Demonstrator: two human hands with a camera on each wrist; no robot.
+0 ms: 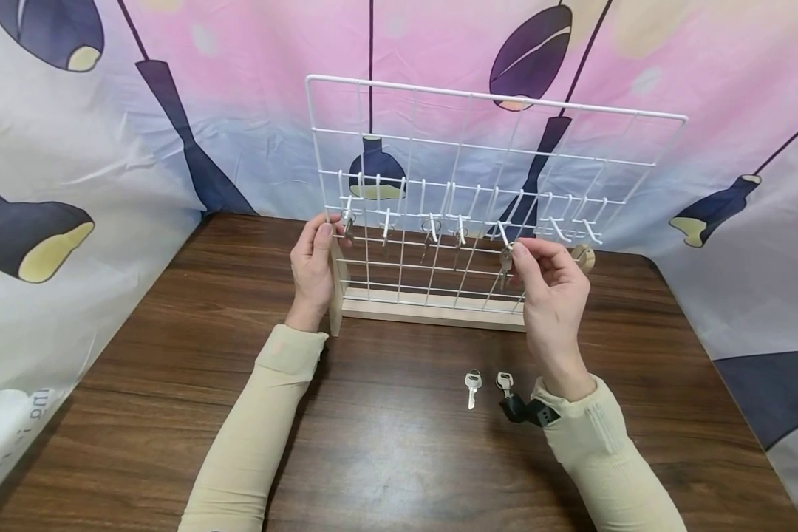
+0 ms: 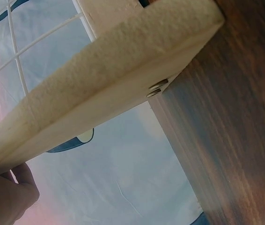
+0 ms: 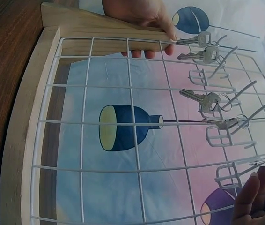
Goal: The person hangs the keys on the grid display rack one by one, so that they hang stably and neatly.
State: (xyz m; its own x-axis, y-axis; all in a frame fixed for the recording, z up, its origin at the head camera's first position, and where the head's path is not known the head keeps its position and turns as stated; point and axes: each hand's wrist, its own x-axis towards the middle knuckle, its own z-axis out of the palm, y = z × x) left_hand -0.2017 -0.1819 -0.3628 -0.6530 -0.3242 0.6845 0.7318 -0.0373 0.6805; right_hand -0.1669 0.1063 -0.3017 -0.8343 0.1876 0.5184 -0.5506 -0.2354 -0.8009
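Observation:
A white wire grid rack (image 1: 495,97) with a wooden base (image 1: 432,316) stands on the table. My left hand (image 1: 312,266) grips its left wooden post (image 2: 99,79), thumb in front. At a hook right of the middle, my right hand (image 1: 555,295) pinches a silver key (image 1: 505,260) by its ring end; the fingertips partly hide the ring. Farther left, several keys hang from other hooks, one of them a silver key (image 3: 207,101) clear in the right wrist view. Two hooks (image 1: 590,230) right of my right hand carry no key.
On the brown table (image 1: 386,443) in front of the rack lie a key (image 1: 473,384) and another key (image 1: 505,381), close to my right wrist and its black strap (image 1: 522,410). A patterned curtain (image 1: 253,44) surrounds the table behind and at both sides.

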